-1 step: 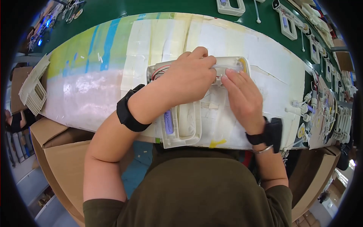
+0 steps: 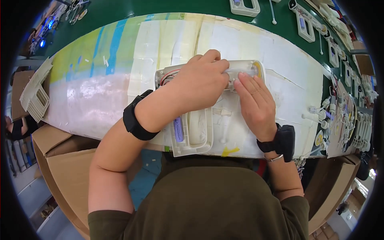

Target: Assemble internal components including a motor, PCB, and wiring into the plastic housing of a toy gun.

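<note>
A long white plastic housing (image 2: pixel 240 64), its hollow side up, lies across the table in front of me. Red and dark wires (image 2: pixel 170 75) show at its left end, and something yellow (image 2: pixel 258 69) lines its right end. My left hand (image 2: pixel 204 82) is curled over the middle of the housing, gripping it, with fingertips hidden. My right hand (image 2: pixel 258 106) reaches in from the right, fingers pressed together at a small part beside a clear piece (image 2: pixel 242 73); what they pinch is hidden. Below my left wrist lies a white frame-shaped casing (image 2: pixel 209 138) with a purple cylindrical battery (image 2: pixel 178 130).
White sheets and tape cover the table (image 2: pixel 96 100). Slatted white panels (image 2: pixel 37 92) stand at the left edge. Cables and white parts (image 2: pixel 334 116) crowd the right side. Similar white casings (image 2: pixel 306 30) lie on the green surface beyond. Cardboard boxes (image 2: pixel 72 172) flank me.
My right hand and wrist have shifted slightly left. My left hand, the housing and the casing stay in place.
</note>
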Motion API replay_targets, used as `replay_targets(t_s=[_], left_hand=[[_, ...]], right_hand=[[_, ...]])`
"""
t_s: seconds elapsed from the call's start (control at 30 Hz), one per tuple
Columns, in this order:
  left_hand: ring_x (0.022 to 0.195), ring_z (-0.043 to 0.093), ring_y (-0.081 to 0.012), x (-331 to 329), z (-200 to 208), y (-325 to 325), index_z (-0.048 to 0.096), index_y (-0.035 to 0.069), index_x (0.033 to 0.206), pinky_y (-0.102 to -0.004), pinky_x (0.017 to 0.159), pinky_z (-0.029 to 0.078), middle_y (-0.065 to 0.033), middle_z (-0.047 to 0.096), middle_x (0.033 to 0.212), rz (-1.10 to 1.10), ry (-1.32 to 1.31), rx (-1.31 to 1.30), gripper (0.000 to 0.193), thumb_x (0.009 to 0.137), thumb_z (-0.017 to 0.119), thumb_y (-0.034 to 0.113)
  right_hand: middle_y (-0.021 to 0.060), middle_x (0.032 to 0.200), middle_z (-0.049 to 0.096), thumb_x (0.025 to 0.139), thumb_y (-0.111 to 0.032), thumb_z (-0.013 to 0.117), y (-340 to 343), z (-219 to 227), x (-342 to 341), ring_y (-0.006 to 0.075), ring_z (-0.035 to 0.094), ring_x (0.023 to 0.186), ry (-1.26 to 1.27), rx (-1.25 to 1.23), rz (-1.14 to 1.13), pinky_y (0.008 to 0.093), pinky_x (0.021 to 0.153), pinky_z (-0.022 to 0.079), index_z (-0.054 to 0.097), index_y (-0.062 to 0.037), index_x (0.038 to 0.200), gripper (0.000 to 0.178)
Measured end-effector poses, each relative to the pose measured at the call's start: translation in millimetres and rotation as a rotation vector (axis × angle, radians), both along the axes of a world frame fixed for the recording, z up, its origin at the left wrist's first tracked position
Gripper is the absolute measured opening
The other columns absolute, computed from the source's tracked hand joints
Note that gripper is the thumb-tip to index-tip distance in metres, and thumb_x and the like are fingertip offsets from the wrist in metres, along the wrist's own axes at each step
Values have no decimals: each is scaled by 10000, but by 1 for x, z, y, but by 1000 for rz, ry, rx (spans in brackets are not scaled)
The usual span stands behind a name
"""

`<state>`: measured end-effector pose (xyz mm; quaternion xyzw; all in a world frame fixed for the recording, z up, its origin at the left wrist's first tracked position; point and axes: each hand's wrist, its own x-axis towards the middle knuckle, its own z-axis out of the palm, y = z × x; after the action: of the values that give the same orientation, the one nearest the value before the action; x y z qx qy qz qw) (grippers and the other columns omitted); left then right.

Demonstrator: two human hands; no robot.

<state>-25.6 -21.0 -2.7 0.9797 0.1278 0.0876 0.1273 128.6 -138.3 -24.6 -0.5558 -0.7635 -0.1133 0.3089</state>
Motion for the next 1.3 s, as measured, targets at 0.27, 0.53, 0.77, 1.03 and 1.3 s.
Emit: replay_targets(t_s=[0.27, 0.53, 0.77, 1.03, 1.3], left_hand=[[1078, 499, -319, -16, 12, 0, 639, 0, 918, -363, 904, 437, -132, 573, 1113, -10, -43, -15, 232, 687, 620, 16], [1132, 482, -327, -74, 19, -7, 547, 20, 1119, -402, 951, 398, -146, 506, 1243, 278, -79, 10, 448, 701, 699, 78], [1013, 550, -293, -66, 7, 4, 597, -5, 923, -372, 835, 459, -160, 542, 1177, 316, -120, -251, 202, 747, 647, 80], [1184, 455, -321, -70, 9, 24, 655, 30, 844, -374, 941, 404, -169, 464, 1319, -21, 7, -177, 136, 751, 692, 121], [1152, 423, -484, -95, 31, -33, 469, 3, 1252, -477, 935, 388, -298, 342, 1358, 501, -97, -7, 786, 640, 772, 392]], right_hand=[[193, 1056, 603, 737, 28, 598, -7, 9, -7, 324, 605, 970, -38, -18, 9, 397, 842, 495, 617, 37, 963, 227], [114, 948, 604, 681, -39, 682, 33, 47, -23, 273, 566, 888, 211, -216, 124, 392, 799, 450, 615, -56, 972, 299], [105, 1019, 620, 708, -17, 680, 40, 29, -12, 290, 564, 915, 412, -333, 199, 359, 807, 451, 612, -43, 1037, 336], [108, 926, 611, 714, -48, 677, 33, 18, -14, 289, 542, 887, 451, -379, 213, 367, 791, 441, 615, -51, 990, 283], [122, 997, 552, 649, -60, 715, 7, 43, -25, 310, 522, 888, 195, -208, 83, 414, 819, 431, 624, -47, 992, 355]])
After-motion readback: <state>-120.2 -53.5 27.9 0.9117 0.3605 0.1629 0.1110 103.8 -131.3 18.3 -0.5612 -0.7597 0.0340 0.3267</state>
